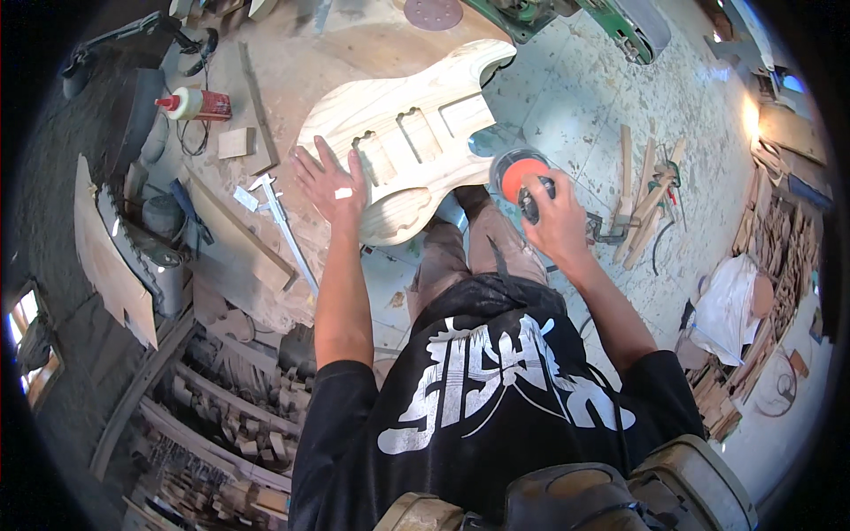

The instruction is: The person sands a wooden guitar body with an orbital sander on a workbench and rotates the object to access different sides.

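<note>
A pale wooden electric guitar body (403, 97) with routed pockets lies in front of me, overhanging the table's edge toward my legs. My left hand (335, 181) rests on its left edge, fingers stretched and spread, with a small white patch on the back. My right hand (556, 217) is wrapped round a red-and-black power sander (522, 177) with a round disc end. That tool is tilted beside the right edge of the body; whether its disc touches the wood I cannot tell.
Left of the body lie a caliper (285, 226), a glue bottle (195, 104), a small wood block (235, 142) and long boards (239, 228). A perforated sanding disc (434, 12) and green machine (611, 22) are beyond. Wood strips and clamps (651, 199) sit at right.
</note>
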